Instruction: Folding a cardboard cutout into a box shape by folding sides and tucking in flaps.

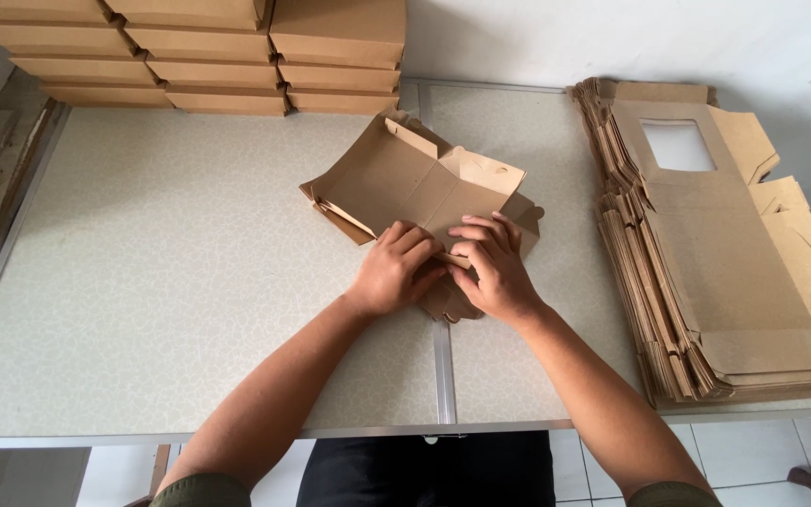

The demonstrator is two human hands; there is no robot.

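Both my hands pressing a half-folded brown cardboard box (424,183) at the table's middle.

Far left, finished boxes (199,56) sit stacked; my left hand (394,272) lies fingers-curled on the box's near flap — pressing, not gripping — my right hand (495,268) beside it, fingers spread flat on the same fold; a pile of flat blanks (715,253) sits right on the table (143,282).

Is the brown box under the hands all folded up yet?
Not yet. The brown box is half folded: flaps stick up, while the left hand and right hand press one edge.
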